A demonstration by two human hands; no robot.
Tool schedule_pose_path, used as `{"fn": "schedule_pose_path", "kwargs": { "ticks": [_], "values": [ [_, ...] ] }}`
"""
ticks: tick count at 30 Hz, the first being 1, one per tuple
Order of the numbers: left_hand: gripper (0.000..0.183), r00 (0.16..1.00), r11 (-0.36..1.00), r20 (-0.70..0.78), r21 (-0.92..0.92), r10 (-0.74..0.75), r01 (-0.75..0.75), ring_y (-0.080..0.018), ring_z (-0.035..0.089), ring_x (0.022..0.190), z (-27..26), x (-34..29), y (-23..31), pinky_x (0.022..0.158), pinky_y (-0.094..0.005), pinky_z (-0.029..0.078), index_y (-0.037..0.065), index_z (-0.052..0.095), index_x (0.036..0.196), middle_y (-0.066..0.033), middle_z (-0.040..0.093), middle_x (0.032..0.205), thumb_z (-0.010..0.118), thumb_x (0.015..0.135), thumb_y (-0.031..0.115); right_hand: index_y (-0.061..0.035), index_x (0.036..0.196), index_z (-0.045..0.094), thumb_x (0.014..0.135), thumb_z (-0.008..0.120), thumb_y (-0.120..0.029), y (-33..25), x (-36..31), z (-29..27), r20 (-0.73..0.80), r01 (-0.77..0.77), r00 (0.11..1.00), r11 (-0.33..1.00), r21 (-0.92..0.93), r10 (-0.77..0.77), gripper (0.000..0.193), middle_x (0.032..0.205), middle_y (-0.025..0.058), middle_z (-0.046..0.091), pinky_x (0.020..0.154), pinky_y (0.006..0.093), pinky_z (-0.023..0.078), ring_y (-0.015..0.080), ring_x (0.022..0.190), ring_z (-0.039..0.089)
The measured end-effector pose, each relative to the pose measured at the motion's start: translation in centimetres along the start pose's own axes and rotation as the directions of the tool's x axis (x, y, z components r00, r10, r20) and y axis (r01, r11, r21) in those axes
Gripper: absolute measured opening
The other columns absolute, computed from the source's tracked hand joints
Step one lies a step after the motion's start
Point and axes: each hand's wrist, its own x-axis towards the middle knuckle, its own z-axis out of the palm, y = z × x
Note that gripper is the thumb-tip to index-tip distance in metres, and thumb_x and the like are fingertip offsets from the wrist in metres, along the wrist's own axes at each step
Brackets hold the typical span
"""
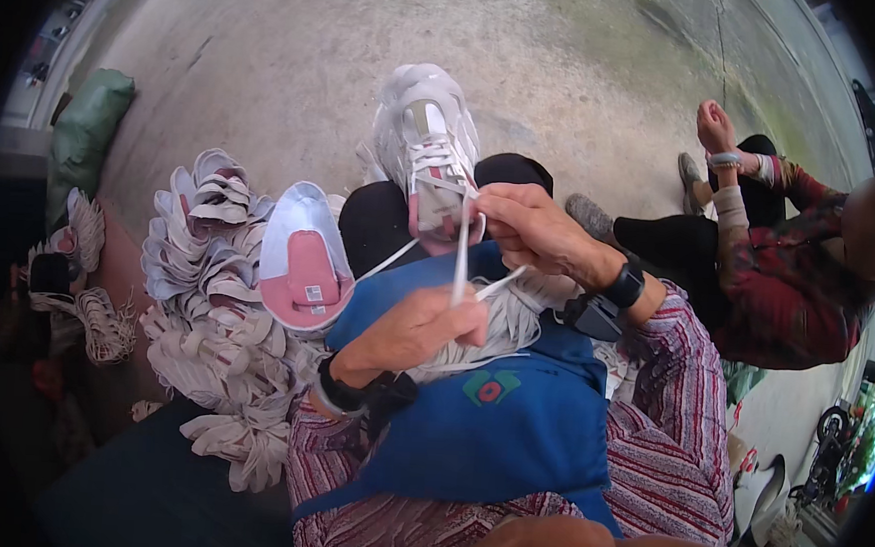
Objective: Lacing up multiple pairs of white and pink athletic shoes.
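Landmark: the white-and-pink sneaker [401, 131], toe pointing away from the wearer, set against the wearer's black-clad knees [375, 230]. White lace [461, 260] crosses its tongue in several rows.

Right hand [540, 230]: just right of the sneaker's near end. Thumb and forefinger pinched together on the lace at the sneaker's edge; cannot tell whether they also nip the edge itself. Remaining fingers curled; a strand emerges beneath them.

Left hand [419, 333]: on the wearer's side of the sneaker, apart from it. Fingers clenched on the lace, which runs up taut to the sneaker near the right fingertips. Fingertip detail blurred.

A second, loose strand leaves the sneaker toward its lower left.

Surroundings: a hank of white laces [515, 323] lies below the sneaker on the blue apron [508, 428], partly behind the left hand. A pale shoe piece with a pink panel [303, 265] sits left of the sneaker; further left, a heap of pale shoe pieces [216, 290]. Green sack [90, 132] well apart, far left. Another person [786, 305], in a dark red checked top, sits well right of the sneaker.
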Motion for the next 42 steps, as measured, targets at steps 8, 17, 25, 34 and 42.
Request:
{"fn": "schedule_pose_path", "kwargs": {
  "ticks": [8, 17, 25, 34, 42],
  "values": [
    [0.026, 0.607, 0.696, -0.649, -0.162, 0.458, -0.699, -0.0382, 0.044, 0.121, -12.0, -14.1, -6.1, 0.106, -0.0564, 0.027, -0.002, 0.059, 0.092, -0.0216, 0.047, 0.128, 0.044, 0.094, 0.019, -0.0074, 0.081, 0.054, 0.093, 0.053, -0.023, 1.0, 0.8, -8.7, -0.249, -0.008, 0.968, 0.993, 0.118, 0.037, 0.020, 0.054, -0.0101, 0.028, 0.034, 0.0184, 0.016, 0.0009, 0.040, 0.020],
    [0.013, -0.025, 0.362, -0.984, 0.087, 0.174, -0.928, -0.0401, 0.035, 0.128, -17.1, -26.9, -2.9, 0.109, -0.0657, 0.003, -0.003, 0.057, 0.084, -0.0156, 0.060, 0.106, 0.050, 0.089, 0.006, -0.0047, 0.082, 0.056, 0.090, 0.057, -0.018, -1.9, 1.0, -9.1, -0.242, 0.168, 0.959, 0.984, 0.065, -0.148, 0.016, 0.052, -0.0092, 0.030, 0.035, 0.0188, 0.016, 0.0014, 0.040, 0.022],
    [0.014, -0.326, 0.315, -0.938, 0.347, 0.121, -0.883, -0.0393, 0.040, 0.122, -19.3, -33.8, -5.0, 0.109, -0.0648, 0.010, -0.002, 0.052, 0.085, -0.0162, 0.056, 0.098, 0.045, 0.092, 0.009, -0.0036, 0.083, 0.064, 0.086, 0.059, -0.021, 2.5, 2.9, -14.9, -0.535, 0.000, 0.832, 0.964, -0.266, -0.148, 0.018, 0.054, -0.0008, 0.048, 0.039, 0.0231, 0.029, 0.0092, 0.041, 0.039],
    [0.045, 0.350, 0.786, -0.798, 0.231, 0.490, -0.573, -0.0076, 0.040, 0.073, -13.7, -23.5, 0.4, 0.064, -0.0209, 0.036, -0.007, 0.036, 0.128, -0.0058, 0.050, 0.103, 0.053, 0.091, 0.013, -0.0014, 0.095, 0.064, 0.082, 0.055, 0.000, -3.1, -1.4, -2.8, 0.334, 0.517, 0.824, 0.364, -0.775, -0.458, 0.015, 0.083, 0.0064, 0.062, 0.067, 0.0271, 0.047, 0.0154, 0.075, 0.059],
    [0.018, 0.720, 0.935, -0.671, 0.344, 0.178, 0.089, -0.0074, 0.053, 0.063, -6.0, -2.6, -2.3, 0.058, -0.0223, 0.043, 0.001, 0.065, 0.097, -0.0040, 0.065, 0.080, 0.054, 0.090, 0.014, 0.0005, 0.091, 0.057, 0.071, 0.058, -0.002, 3.3, -0.8, -0.4, 0.453, 0.446, 0.891, -0.130, -0.885, -0.029, 0.020, 0.093, 0.0109, 0.054, 0.060, 0.0377, 0.050, 0.0287, 0.072, 0.062]
  ]
}}
